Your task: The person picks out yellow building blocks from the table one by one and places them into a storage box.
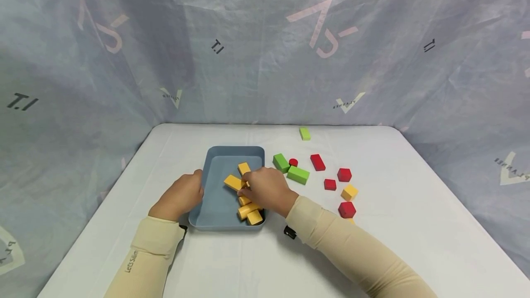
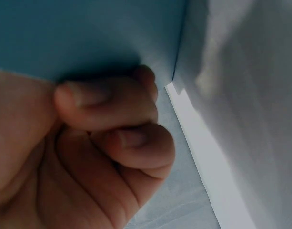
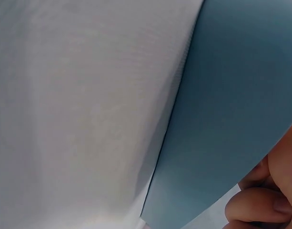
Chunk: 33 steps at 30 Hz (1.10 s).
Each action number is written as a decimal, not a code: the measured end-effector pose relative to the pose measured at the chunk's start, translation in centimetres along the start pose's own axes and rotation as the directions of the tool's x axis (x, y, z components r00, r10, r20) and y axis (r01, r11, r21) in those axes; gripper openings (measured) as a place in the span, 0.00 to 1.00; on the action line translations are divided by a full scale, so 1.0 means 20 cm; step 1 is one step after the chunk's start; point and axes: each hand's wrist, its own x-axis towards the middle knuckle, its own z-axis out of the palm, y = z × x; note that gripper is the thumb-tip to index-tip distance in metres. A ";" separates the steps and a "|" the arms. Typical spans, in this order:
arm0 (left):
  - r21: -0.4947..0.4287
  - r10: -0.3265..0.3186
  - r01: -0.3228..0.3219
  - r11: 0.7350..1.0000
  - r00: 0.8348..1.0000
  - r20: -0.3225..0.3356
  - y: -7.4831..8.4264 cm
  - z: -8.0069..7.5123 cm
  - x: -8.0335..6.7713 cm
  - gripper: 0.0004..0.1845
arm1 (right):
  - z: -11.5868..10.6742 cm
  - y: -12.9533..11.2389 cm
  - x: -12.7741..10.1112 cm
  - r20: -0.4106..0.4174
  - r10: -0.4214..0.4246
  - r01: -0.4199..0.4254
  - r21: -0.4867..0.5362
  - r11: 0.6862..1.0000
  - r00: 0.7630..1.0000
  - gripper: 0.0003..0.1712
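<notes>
A blue-grey tray (image 1: 221, 197) lies on the white table, with several yellow blocks (image 1: 248, 209) along its right side. At its left wall, my left hand (image 1: 182, 194) grips the edge; in the left wrist view its curled fingers (image 2: 146, 148) sit beneath the blue wall. My right hand (image 1: 269, 191) reaches over the right wall into the tray. Its thumb and forefinger pinch the end of a yellow rectangular block (image 1: 233, 182). The palm hides part of the yellow pile. In the right wrist view the tray's outer wall (image 3: 222, 114) covers what the fingers hold.
Right of the tray lie green blocks (image 1: 298, 174), a red disc (image 1: 293, 162), several red blocks (image 1: 344, 174) and a yellow cube (image 1: 349, 192). A light green block (image 1: 304, 133) is near the back edge. A grey printed curtain (image 1: 256, 59) hangs behind the table.
</notes>
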 end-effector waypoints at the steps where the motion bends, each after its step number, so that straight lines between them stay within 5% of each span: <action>1: 0.000 0.000 0.000 1.000 1.000 0.001 0.00 0.00 0.00 0.20 | 0.00 0.00 0.00 0.001 0.001 -0.001 0.001 1.000 1.000 0.20; 33: 0.023 0.014 -0.014 1.000 1.000 -0.005 0.01 0.00 -0.01 0.18 | 0.02 -0.01 0.06 0.115 0.066 -0.075 0.084 0.994 0.991 0.14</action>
